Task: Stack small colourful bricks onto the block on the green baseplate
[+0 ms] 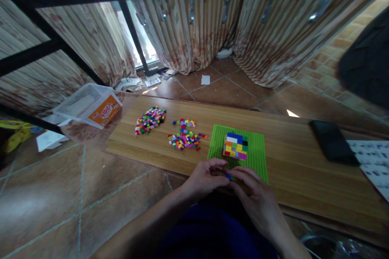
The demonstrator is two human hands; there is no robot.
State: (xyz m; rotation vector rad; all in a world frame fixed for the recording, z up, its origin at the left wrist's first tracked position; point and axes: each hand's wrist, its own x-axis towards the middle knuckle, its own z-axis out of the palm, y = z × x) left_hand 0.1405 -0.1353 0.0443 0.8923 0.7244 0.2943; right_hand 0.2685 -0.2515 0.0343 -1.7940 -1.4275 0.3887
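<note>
Head view: the left hand (203, 178) and the right hand (261, 194) come together at the near edge of the wooden worktop (291, 162), close to the lower side of a green baseplate (258, 149). A small blue brick (228, 177) lies between them; the right hand's grip is closed on it, thumb and fingers pinched at its side. The left hand's thumb and fingers curl in right beside the same brick, but whether that grip holds anything itself I cannot tell, as the fingers cover the space.

On the baseplate, just beyond the hands, stands a squarish brick block (235, 145), its top a patchwork of blue, white, orange, yellow, red, green, black and pink. To the left of the baseplate, loose mixed bricks form a near pile (184, 141) with a smaller cluster (186, 123) just behind it, and a far pile (150, 120) sits further left. At the right end of the worktop lie a dark phone (332, 141) and a printed sheet (370, 162). Past the left end is a clear plastic box (75, 105) with an orange label (105, 111). Patterned curtains (188, 32) hang behind a tiled floor (45, 206).
</note>
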